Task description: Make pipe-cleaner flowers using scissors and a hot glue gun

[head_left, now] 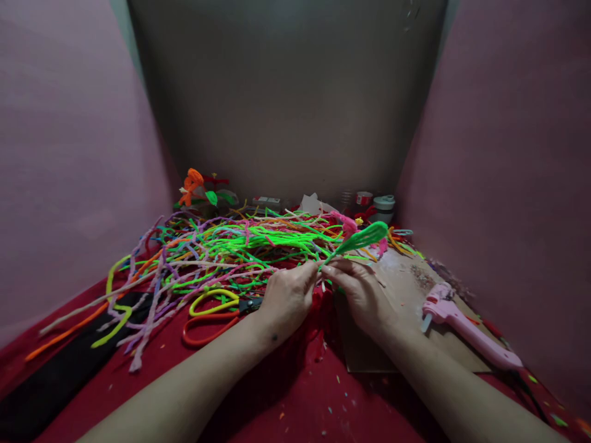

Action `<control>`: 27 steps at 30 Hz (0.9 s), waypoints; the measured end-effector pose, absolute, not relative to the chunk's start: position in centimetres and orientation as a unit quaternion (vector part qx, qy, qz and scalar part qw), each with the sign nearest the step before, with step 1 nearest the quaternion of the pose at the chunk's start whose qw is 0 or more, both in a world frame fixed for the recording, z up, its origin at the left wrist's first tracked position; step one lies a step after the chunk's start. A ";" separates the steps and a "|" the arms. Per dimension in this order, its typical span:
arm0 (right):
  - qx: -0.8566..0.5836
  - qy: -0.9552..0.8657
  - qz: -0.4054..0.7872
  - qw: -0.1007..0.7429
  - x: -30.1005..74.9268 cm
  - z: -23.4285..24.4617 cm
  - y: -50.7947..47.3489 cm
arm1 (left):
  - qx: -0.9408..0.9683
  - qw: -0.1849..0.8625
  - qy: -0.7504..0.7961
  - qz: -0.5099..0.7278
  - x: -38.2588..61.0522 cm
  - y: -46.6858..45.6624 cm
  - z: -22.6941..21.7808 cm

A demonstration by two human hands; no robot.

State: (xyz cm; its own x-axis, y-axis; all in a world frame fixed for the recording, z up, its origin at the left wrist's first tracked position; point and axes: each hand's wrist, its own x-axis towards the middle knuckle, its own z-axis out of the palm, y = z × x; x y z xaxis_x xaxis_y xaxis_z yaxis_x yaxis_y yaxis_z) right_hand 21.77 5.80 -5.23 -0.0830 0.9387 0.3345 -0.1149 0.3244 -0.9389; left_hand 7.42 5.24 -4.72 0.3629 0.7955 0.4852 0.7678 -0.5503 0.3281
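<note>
Both hands meet near the middle, fingers pinched around the lower end of a green pipe-cleaner leaf [362, 239]. My left hand [290, 292] is closed at the stem, its fingertips mostly turned away from view. Against it, my right hand [362, 288] is closed on the same stem, thumb and forefinger together. The looped leaf slants up and to the right above the right hand. Just behind the hands spreads a large heap of colourful pipe cleaners [272, 239]. Scissors with yellow and red handles [210, 319] lie left of my left hand, their blades partly hidden.
A pink glue gun [471, 332] rests at the right on a cardboard sheet [369, 354]. Behind the leaf is a pink pipe-cleaner flower [346, 224]. An orange flower [191, 184] stands at the back left, a lidded cup [384, 208] at the back right. Walls close in both sides.
</note>
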 end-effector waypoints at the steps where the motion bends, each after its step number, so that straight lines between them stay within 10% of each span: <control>1: -0.357 -0.583 0.460 0.567 21.7 -5.1 5.8 | 0.817 0.057 0.475 0.322 7.4 5.3 -4.5; 19: -0.242 -0.514 0.611 0.551 22.0 -5.2 6.2 | 0.484 0.732 0.285 0.385 7.3 5.5 -3.4; 27: -0.217 -0.474 0.651 0.552 22.0 -5.5 6.6 | 0.517 0.722 0.285 0.361 7.3 5.5 -3.0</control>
